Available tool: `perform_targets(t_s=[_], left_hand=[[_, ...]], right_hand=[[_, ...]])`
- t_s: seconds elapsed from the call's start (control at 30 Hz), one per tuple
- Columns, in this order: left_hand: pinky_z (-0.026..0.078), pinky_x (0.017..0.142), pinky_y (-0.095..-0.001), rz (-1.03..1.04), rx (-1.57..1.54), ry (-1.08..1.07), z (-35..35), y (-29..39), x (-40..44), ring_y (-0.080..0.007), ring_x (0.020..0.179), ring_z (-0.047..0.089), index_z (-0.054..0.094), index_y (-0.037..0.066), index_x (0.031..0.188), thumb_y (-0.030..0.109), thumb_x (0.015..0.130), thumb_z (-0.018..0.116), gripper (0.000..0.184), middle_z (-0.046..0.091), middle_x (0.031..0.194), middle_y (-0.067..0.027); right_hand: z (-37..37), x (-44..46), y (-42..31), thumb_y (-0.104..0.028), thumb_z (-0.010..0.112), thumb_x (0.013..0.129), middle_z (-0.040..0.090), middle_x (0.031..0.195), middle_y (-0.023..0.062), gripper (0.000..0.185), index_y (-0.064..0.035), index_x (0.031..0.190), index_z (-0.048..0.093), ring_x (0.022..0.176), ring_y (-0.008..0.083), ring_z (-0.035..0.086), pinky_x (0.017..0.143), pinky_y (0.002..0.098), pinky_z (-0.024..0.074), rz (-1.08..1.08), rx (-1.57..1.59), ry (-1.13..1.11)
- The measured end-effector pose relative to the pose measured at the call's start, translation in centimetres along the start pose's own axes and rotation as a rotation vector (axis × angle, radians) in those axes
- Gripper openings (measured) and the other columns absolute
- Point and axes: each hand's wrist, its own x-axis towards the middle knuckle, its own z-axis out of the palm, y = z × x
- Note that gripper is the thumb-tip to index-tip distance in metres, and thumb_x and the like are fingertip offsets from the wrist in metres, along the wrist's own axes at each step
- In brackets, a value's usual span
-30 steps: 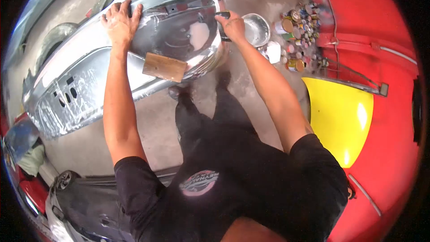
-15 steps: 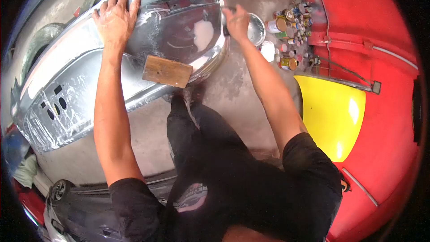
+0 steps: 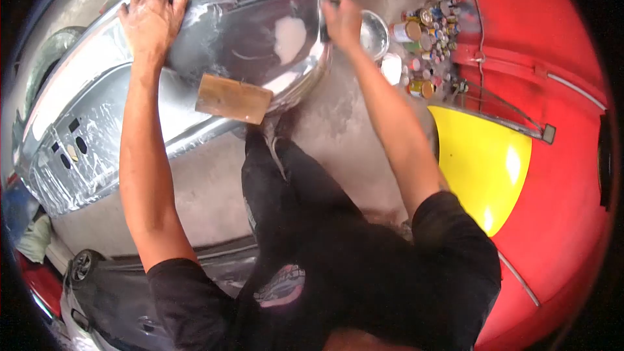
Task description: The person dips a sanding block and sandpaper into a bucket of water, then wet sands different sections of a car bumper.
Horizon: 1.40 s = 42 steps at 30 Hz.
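Observation:
A grey car body panel (image 3: 188,84), streaked white and with pale filler patches, lies in front of me. My left hand (image 3: 153,19) rests flat on its upper part with fingers spread, holding nothing. At the panel's right edge, my right hand (image 3: 342,21) is closed with the fingers bent against the rim. Something small and dark shows at its fingertips, too blurred to name. A wooden block (image 3: 234,99) lies across the panel's near edge, below and between my hands. A pale filler patch (image 3: 290,38) sits left of my right hand.
A round metal tin (image 3: 374,36) and a white container (image 3: 390,68) stand right of the panel. Beyond them several cans and jars (image 3: 426,39) crowd the floor by a red panel (image 3: 546,32). A yellow panel (image 3: 478,166) is at right. Behind me is a dark car (image 3: 123,299).
The view has shifted a little, so the panel and block appear farther left. My left hand stays on the panel; my right hand remains at its right rim, slightly blurred.

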Motion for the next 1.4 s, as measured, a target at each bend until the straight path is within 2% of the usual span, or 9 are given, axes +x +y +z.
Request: perform_targets(t_s=[0.47, 0.6, 0.67, 0.73, 0.77, 0.9, 1.0, 1.17, 1.4], left_hand=[[0.041, 0.108, -0.0563, 0.038, 0.085, 0.021, 0.3, -0.4, -0.1, -0.0303, 0.127, 0.062, 0.062, 0.022, 0.144, 0.061, 0.104, 0.046, 0.058, 0.068, 0.135, -0.0061], [0.040, 0.109, -0.0573, 0.035, -0.018, -0.074, -1.3, 0.1, -0.1, -0.0353, 0.130, 0.058, 0.060, 0.022, 0.146, 0.057, 0.103, 0.054, 0.056, 0.064, 0.140, -0.0119], [0.036, 0.118, -0.0542, -0.049, -0.222, -0.233, -2.5, 0.8, -0.5, -0.0452, 0.129, 0.054, 0.057, 0.013, 0.147, 0.030, 0.091, 0.073, 0.061, 0.039, 0.160, -0.0221], [0.045, 0.105, -0.0509, -0.008, -0.613, -0.047, -3.5, 2.0, -2.2, -0.0426, 0.119, 0.059, 0.070, 0.004, 0.125, 0.031, 0.094, 0.067, 0.041, 0.067, 0.129, -0.0230], [0.039, 0.109, -0.0589, 0.243, -0.394, 0.014, -3.0, 2.3, -2.8, -0.0417, 0.135, 0.053, 0.059, 0.022, 0.148, 0.051, 0.097, 0.067, 0.058, 0.058, 0.146, -0.0187], [0.026, 0.123, -0.0669, 0.619, -0.466, -0.416, -8.4, 8.0, -12.7, -0.0387, 0.150, 0.040, 0.051, 0.033, 0.154, 0.031, 0.066, 0.091, 0.097, 0.047, 0.158, -0.0133], [0.029, 0.124, -0.0633, 0.644, -0.363, -0.511, -7.5, 7.9, -17.5, -0.0374, 0.146, 0.043, 0.049, 0.030, 0.155, 0.029, 0.065, 0.091, 0.099, 0.051, 0.152, -0.0116], [0.045, 0.107, -0.0521, 0.365, -0.412, -0.345, -7.5, 4.3, -20.3, -0.0364, 0.122, 0.055, 0.054, 0.019, 0.150, 0.015, 0.067, 0.087, 0.089, 0.056, 0.134, -0.0157], [0.041, 0.107, -0.0530, -0.008, -0.206, -0.240, -8.4, -1.6, -19.5, -0.0410, 0.122, 0.053, 0.052, 0.019, 0.154, 0.043, 0.078, 0.086, 0.087, 0.054, 0.139, -0.0208]], right_hand=[[-0.3, -3.8, 0.3, -0.030, 0.078, 0.089, 0.074, 0.089, 0.0250, 0.034, 0.0020, 0.098, 0.072, 0.084, 0.0431, 0.072, 0.077, 0.0492, 0.0549, 0.058, 0.086, -0.028], [0.0, 3.6, -0.2, -0.035, 0.078, 0.090, 0.075, 0.094, 0.0243, 0.039, 0.0022, 0.101, 0.073, 0.088, 0.0425, 0.072, 0.081, 0.0484, 0.0547, -0.006, -0.054, -0.086], [0.2, 3.0, 0.7, -0.037, 0.077, 0.090, 0.075, 0.095, 0.0247, 0.042, 0.0028, 0.102, 0.072, 0.092, 0.0424, 0.072, 0.083, 0.0474, 0.0547, -0.086, -0.004, -0.037], [0.2, 1.7, 0.5, -0.039, 0.075, 0.091, 0.074, 0.097, 0.0262, 0.044, 0.0019, 0.108, 0.070, 0.097, 0.0456, 0.071, 0.086, 0.0518, 0.0549, -0.057, 0.053, -0.052], [0.3, 1.5, 0.5, -0.040, 0.075, 0.091, 0.075, 0.097, 0.0255, 0.045, 0.0023, 0.105, 0.071, 0.096, 0.0446, 0.071, 0.086, 0.0500, 0.0546, -0.033, 0.046, -0.023], [-0.4, 1.1, 0.3, -0.042, 0.075, 0.091, 0.074, 0.101, 0.0250, 0.046, 0.0017, 0.106, 0.070, 0.097, 0.0447, 0.070, 0.088, 0.0510, 0.0535, 0.036, 0.031, -0.060], [-0.5, 1.5, 1.9, -0.041, 0.077, 0.088, 0.073, 0.108, 0.0243, 0.046, -0.0001, 0.108, 0.070, 0.104, 0.0436, 0.069, 0.091, 0.0505, 0.0530, 0.078, 0.064, -0.124], [-2.0, 0.5, 3.1, -0.034, 0.081, 0.085, 0.077, 0.103, 0.0207, 0.039, -0.0021, 0.107, 0.076, 0.099, 0.0366, 0.074, 0.088, 0.0442, 0.0559, 0.156, 0.308, -0.187], [-4.9, -4.4, 2.9, -0.032, 0.083, 0.082, 0.078, 0.104, 0.0208, 0.041, -0.0021, 0.109, 0.077, 0.097, 0.0357, 0.075, 0.087, 0.0434, 0.0560, 0.140, 0.227, -0.175]])
